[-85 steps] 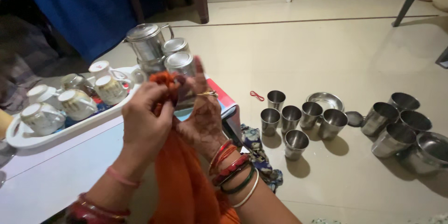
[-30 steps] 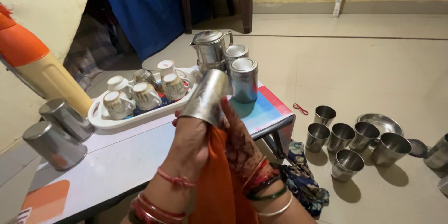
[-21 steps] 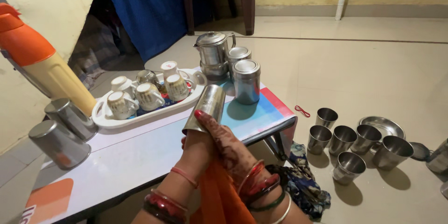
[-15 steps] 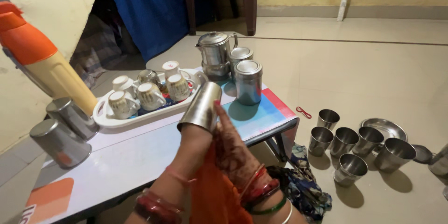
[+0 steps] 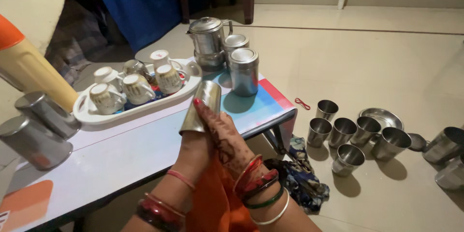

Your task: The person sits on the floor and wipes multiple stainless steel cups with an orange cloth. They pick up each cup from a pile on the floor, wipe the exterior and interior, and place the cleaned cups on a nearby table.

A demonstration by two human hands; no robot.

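A steel tumbler [image 5: 202, 105] is held tilted over the low table [image 5: 121, 149], its mouth down over my left hand [image 5: 193, 147], which fills it from below. My right hand [image 5: 217, 130], patterned with henna, presses flat against the tumbler's outer side. An orange cloth [image 5: 215, 203] hangs between my wrists and runs up toward the tumbler. Both wrists carry bangles.
A white tray [image 5: 140, 108] of upturned cups, a steel kettle [image 5: 207, 38] and two lidded steel canisters [image 5: 243, 70] stand on the table. Two upturned steel tumblers [image 5: 36, 128] and an orange-capped flask [image 5: 29, 67] are at left. Several steel cups [image 5: 345, 133] and a patterned cloth [image 5: 297, 179] lie on the floor at right.
The tumbler, earlier covered by the orange cloth, now shows bare on my left hand. My right hand has kept shifting along its side. The view has drifted slightly.
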